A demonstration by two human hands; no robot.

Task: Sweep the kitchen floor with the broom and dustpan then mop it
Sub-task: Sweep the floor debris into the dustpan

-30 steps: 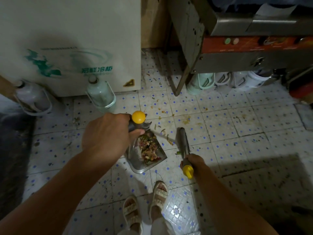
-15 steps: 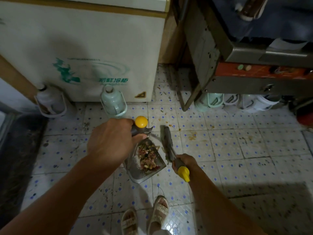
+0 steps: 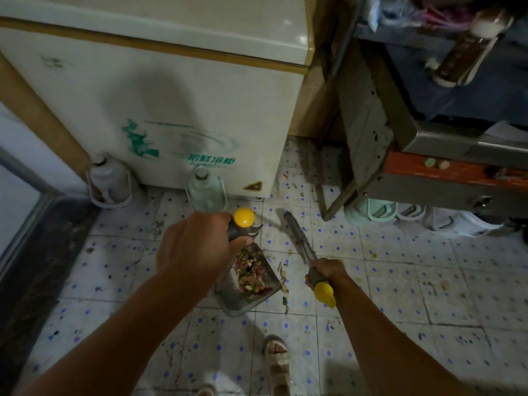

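My left hand (image 3: 197, 250) grips the grey handle with a yellow end cap of a metal dustpan (image 3: 251, 292). The pan rests on the tiled floor and holds a pile of food scraps (image 3: 251, 277). My right hand (image 3: 325, 271) is closed on the yellow-capped handle of a small broom (image 3: 297, 238). Its dark head reaches out to the upper left, over the floor just right of the pan. A few scraps (image 3: 284, 281) lie beside the pan's right edge.
A white chest freezer (image 3: 177, 104) stands ahead with two plastic jugs (image 3: 207, 192) at its foot. A metal counter (image 3: 428, 155) with jugs beneath is at the right. A dark mat (image 3: 37, 267) lies left. My sandalled foot (image 3: 275, 358) is below the pan.
The broom head has swung from beside the pan outward toward the freezer. The view has tilted up, showing more of the freezer. The dustpan stays on the floor.
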